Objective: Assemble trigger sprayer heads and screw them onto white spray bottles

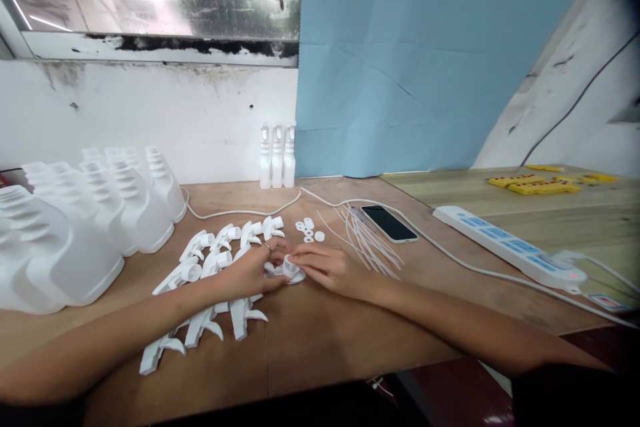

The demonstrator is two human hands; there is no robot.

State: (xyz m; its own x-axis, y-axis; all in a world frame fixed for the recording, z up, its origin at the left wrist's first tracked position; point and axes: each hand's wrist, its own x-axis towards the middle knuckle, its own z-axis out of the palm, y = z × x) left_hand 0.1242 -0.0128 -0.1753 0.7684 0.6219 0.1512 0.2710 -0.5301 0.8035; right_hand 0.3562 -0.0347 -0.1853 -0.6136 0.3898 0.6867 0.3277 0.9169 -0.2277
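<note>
My left hand [263, 270] is closed around a white spray head [289, 268] low over the wooden table. The spray head's round collar faces up. On its right side, my right hand [327, 268] has its fingers pinched together at the collar's rim; anything small between the fingertips is hidden. Several more white spray heads [242, 317] lie in rows under and around my left forearm. Small white discs [309, 235] sit just beyond my hands, and a bunch of thin white tubes [370, 240] lies to their right.
Large white bottles [95, 213] stand at the left. Three assembled spray bottles [277, 157] stand by the wall. A phone [389, 223], a power strip [505, 247] and yellow pieces [535, 183] lie to the right. A white cable [440, 256] crosses the table [320, 353].
</note>
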